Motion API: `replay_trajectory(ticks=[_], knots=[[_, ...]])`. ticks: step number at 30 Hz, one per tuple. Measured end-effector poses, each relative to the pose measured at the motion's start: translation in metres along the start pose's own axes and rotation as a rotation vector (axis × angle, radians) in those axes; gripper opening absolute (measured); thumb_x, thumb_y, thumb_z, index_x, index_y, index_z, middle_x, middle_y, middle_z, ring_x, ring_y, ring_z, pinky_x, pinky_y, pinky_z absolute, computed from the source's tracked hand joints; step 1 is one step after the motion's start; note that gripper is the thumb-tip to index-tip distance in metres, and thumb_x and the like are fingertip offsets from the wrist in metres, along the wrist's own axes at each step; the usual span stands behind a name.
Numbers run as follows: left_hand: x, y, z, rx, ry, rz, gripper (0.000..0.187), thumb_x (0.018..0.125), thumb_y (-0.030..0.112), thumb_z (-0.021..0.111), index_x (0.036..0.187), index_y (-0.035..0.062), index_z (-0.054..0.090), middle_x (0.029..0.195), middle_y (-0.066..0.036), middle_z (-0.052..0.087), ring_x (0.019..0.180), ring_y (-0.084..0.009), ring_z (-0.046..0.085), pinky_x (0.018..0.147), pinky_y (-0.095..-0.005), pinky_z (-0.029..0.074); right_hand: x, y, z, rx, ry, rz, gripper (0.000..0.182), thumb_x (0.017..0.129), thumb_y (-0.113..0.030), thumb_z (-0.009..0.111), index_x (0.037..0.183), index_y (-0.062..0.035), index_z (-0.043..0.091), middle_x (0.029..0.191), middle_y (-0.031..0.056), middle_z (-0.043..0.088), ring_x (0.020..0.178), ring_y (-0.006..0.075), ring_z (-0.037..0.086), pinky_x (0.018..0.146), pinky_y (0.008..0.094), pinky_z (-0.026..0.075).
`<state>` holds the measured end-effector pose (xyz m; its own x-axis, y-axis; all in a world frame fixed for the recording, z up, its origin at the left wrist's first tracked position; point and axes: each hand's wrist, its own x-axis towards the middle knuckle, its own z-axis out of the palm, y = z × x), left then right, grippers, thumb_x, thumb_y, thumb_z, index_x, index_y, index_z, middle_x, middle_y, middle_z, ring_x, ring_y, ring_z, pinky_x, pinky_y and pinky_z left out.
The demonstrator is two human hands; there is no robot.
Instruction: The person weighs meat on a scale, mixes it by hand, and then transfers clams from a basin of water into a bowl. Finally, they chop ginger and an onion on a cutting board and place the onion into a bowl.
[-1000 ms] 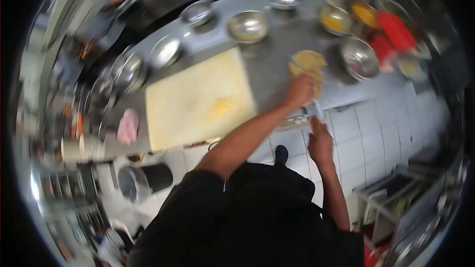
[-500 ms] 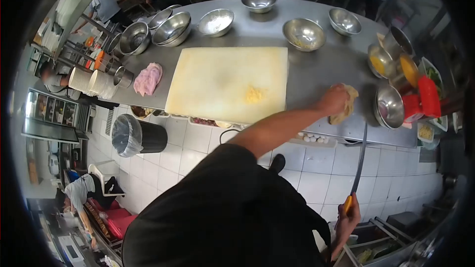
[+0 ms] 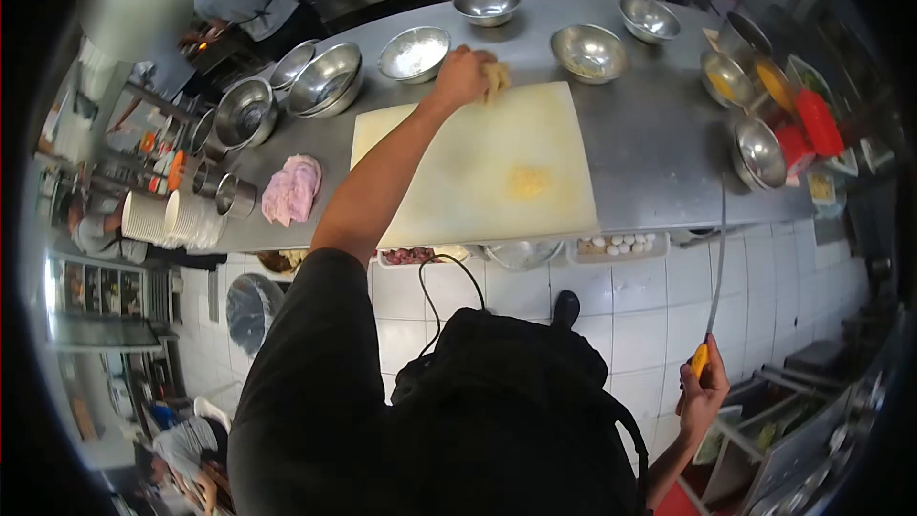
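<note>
My left hand [image 3: 465,76] grips a tan cloth [image 3: 496,83] at the back edge of the pale cutting board [image 3: 468,153]. A small patch of yellow chopped food [image 3: 529,182] lies on the board's front right part. Low at the right, off the table, my right hand [image 3: 704,387] is closed round the yellow handle of a long knife [image 3: 721,258], its blade pointing up toward the table's front edge. A pink cloth [image 3: 292,189] rests left of the board.
Metal bowls [image 3: 589,53] line the back of the steel table [image 3: 659,148]. Stacked white containers [image 3: 151,217] stand at the left, a red container [image 3: 815,121] at the right. Below are a tray of eggs [image 3: 621,247] and a bin [image 3: 253,311]. People work beyond the table and lower left.
My left hand has moved with the tan cloth from the table's right side to the board's back edge. My right hand still holds the knife. The view has shifted.
</note>
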<state>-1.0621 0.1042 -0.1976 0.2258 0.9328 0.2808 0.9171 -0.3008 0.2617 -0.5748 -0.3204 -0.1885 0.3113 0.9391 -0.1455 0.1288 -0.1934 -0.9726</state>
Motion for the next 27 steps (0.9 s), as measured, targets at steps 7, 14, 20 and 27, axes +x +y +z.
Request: replay_trajectory(ticks=[7, 14, 20, 27], knots=[[-0.044, -0.046, 0.056, -0.107, 0.001, 0.191, 0.042, 0.071, 0.026, 0.076, 0.11, 0.0113, 0.072, 0.104, -0.018, 0.067, 0.104, -0.0346, 0.06, 0.096, -0.0435, 0.044, -0.116, -0.012, 0.107, -0.057, 0.133, 0.085, 0.059, 0.082, 0.016, 0.059, 0.139, 0.0013, 0.052, 0.087, 0.0003, 0.057, 0.071, 0.0055, 0.051, 0.063, 0.0186, 0.042], [-0.109, -0.034, 0.029, -0.303, -0.206, 0.103, 0.04, 0.076, 0.024, 0.071, 0.113, 0.0089, 0.07, 0.107, -0.021, 0.066, 0.109, -0.0354, 0.06, 0.095, -0.0427, 0.049, -0.154, -0.046, 0.16, -0.085, 0.094, 0.087, 0.057, 0.08, 0.017, 0.064, 0.134, -0.0006, 0.058, 0.104, 0.0019, 0.062, 0.088, 0.0076, 0.057, 0.081, 0.0214, 0.046], [-0.205, -0.043, -0.014, -0.33, -0.408, 0.204, 0.037, 0.078, 0.018, 0.066, 0.114, 0.0087, 0.07, 0.112, -0.023, 0.063, 0.109, -0.0366, 0.06, 0.092, -0.0421, 0.05, -0.141, -0.066, 0.192, -0.174, -0.026, -0.031, 0.057, 0.08, 0.015, 0.065, 0.134, -0.0042, 0.059, 0.122, 0.0069, 0.065, 0.102, 0.0103, 0.06, 0.088, 0.0237, 0.048], [-0.329, -0.077, -0.119, -0.222, -0.924, 0.05, 0.036, 0.075, 0.01, 0.062, 0.111, 0.0082, 0.069, 0.106, -0.021, 0.062, 0.102, -0.0372, 0.062, 0.087, -0.0421, 0.051, -0.139, -0.067, 0.198, -0.229, -0.131, -0.028, 0.058, 0.079, 0.016, 0.065, 0.133, -0.0037, 0.06, 0.123, 0.0079, 0.065, 0.105, 0.0109, 0.06, 0.089, 0.0246, 0.048]])
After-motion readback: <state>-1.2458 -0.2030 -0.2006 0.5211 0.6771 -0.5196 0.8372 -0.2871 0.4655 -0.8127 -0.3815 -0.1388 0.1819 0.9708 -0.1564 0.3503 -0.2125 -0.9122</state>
